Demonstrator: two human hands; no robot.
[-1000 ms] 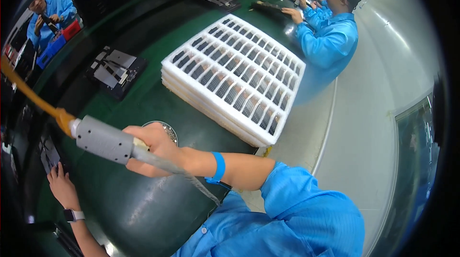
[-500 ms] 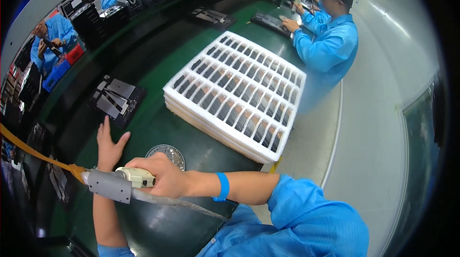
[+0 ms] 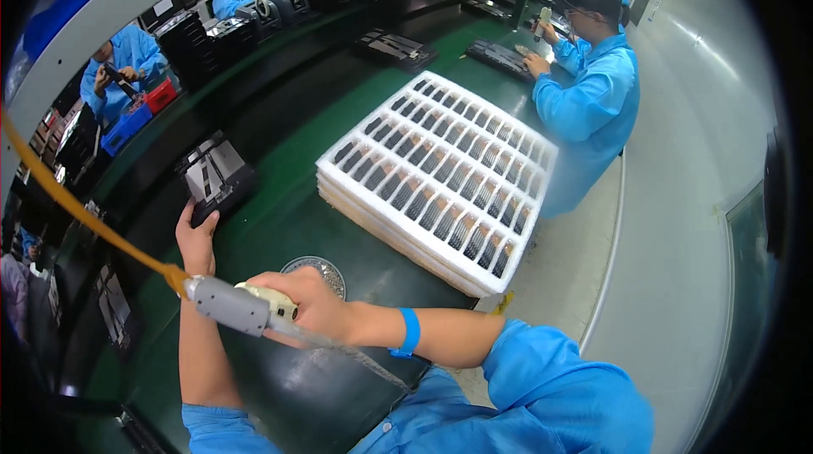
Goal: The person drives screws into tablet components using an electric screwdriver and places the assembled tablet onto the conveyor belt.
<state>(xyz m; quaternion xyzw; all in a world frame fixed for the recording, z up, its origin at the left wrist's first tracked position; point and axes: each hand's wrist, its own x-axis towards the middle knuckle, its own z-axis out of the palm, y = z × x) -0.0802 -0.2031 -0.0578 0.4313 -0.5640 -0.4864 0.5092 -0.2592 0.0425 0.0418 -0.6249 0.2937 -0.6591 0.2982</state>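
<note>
My left hand [image 3: 197, 238] grips the near end of a black flat device frame [image 3: 215, 179] with silver plates, its thumb on the right side and fingers on the left. My right hand [image 3: 312, 306] is wrapped round a cream powered screwdriver [image 3: 275, 296]; its tip is hidden. Just in front of that hand, a grey cylinder [image 3: 230, 306] hangs on an orange cord [image 3: 102, 229]. Partly behind the right hand, a round dish [image 3: 332, 272] of small metal pieces, probably screws, rests on the green bench [image 3: 271, 200].
A stack of white foam trays [image 3: 398, 225] with dark parts in rows stands right of centre. Another device frame [image 3: 395, 48] lies beyond it. A co-worker [image 3: 586, 90] works at the far right; others sit at the far left, near blue and red bins [image 3: 127, 128].
My left hand has gone from open beside the device frame to holding its near end. The right hand still holds the screwdriver. The whole view has shifted slightly.
</note>
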